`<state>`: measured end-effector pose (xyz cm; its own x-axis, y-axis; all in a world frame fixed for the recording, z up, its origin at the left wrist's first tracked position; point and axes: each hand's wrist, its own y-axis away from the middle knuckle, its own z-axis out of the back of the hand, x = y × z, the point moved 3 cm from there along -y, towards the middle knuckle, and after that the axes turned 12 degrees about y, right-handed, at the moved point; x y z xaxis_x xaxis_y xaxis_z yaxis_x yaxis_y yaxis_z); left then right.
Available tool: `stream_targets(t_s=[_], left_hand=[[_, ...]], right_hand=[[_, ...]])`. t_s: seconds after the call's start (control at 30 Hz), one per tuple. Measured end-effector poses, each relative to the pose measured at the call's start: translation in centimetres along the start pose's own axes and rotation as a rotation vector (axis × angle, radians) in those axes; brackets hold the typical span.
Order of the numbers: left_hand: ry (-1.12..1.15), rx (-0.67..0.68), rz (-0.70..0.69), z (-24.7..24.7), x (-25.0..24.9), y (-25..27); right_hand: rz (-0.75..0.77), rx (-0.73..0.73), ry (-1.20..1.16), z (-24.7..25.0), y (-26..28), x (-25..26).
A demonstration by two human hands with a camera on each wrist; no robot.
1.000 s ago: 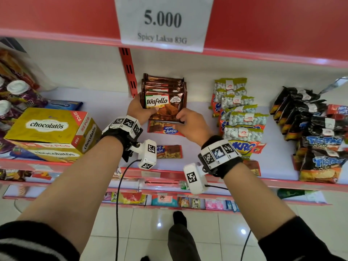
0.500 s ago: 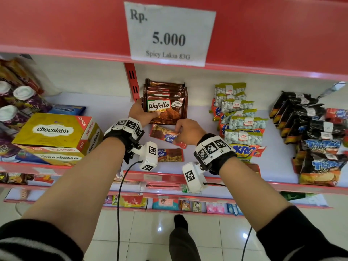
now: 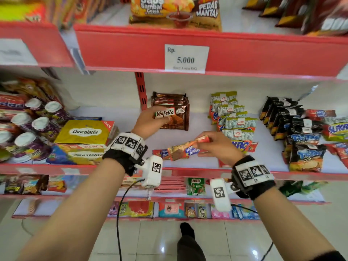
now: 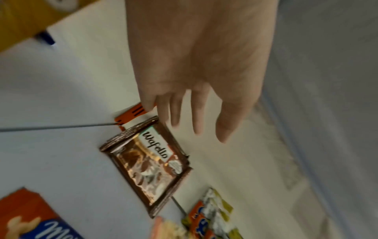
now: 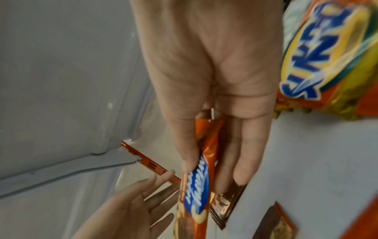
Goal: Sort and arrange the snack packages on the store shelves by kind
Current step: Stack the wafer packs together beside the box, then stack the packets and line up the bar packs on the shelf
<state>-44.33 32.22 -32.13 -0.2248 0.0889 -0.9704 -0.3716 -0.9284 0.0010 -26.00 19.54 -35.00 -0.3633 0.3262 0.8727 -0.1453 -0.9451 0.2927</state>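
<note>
Head view: biscuit packet (image 3: 188,148) now lifted in right hand (image 3: 216,146).

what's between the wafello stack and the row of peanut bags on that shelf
Nothing: between the Wafello stack and the peanut bags the white shelf is bare, as the head view shows.

two hands (image 3: 148,119), two chocolatos boxes (image 3: 84,131)

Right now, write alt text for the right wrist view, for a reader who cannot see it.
The right hand pinches a narrow orange snack packet with a blue logo between thumb and fingers above a white shelf. The left hand lies open at lower left, and an orange and yellow snack bag fills the upper right.
</note>
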Motion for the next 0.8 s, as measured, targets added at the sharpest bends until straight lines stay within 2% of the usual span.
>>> stream_targets(t_s=[0.07,0.13,0.2,0.27,0.47,0.53,0.67,0.7,0.77,0.8], left_hand=[[-0.008,0.239,-0.011,-1.2,-1.6,2.9],[-0.114,0.436,-0.019,-2.3,-2.8,5.8],[-0.168,0.569,-0.038,-3.4,-3.7,8.3],[-0.125,0.632,-0.047,-4.7,-4.6,10.2],[-0.085,0.604,-0.082,-10.1,-6.3,13.2],[-0.038,0.581,-0.08,-12.3,-6.3,13.9],[0.102,0.422,-0.081,-17.3,-5.7,15.0],[0.152,0.42,-0.05,-23.0,-5.9,16.1],[0.199,0.382,-0.023,-23.9,-5.3,16.5],[0.197,0.405,-0.006,-26.1,-5.1,16.9]], right_hand=[[0.02,-0.046,-0.046,0.4,2.8,0.0],[0.021,-0.111,-0.111,0.8,5.4,-0.1],[0.033,-0.156,-0.166,1.3,7.6,-0.2],[0.057,-0.182,-0.198,2.0,9.7,-0.3],[0.144,-0.31,-0.231,5.4,14.8,-1.2],[0.149,-0.353,-0.322,6.6,16.0,-2.1],[0.076,-0.348,-0.381,8.5,18.3,-5.4],[0.056,-0.343,-0.35,11.7,20.6,-8.8],[0.055,-0.336,-0.28,11.2,21.2,-9.5],[0.047,-0.354,-0.264,12.2,22.2,-10.7]])
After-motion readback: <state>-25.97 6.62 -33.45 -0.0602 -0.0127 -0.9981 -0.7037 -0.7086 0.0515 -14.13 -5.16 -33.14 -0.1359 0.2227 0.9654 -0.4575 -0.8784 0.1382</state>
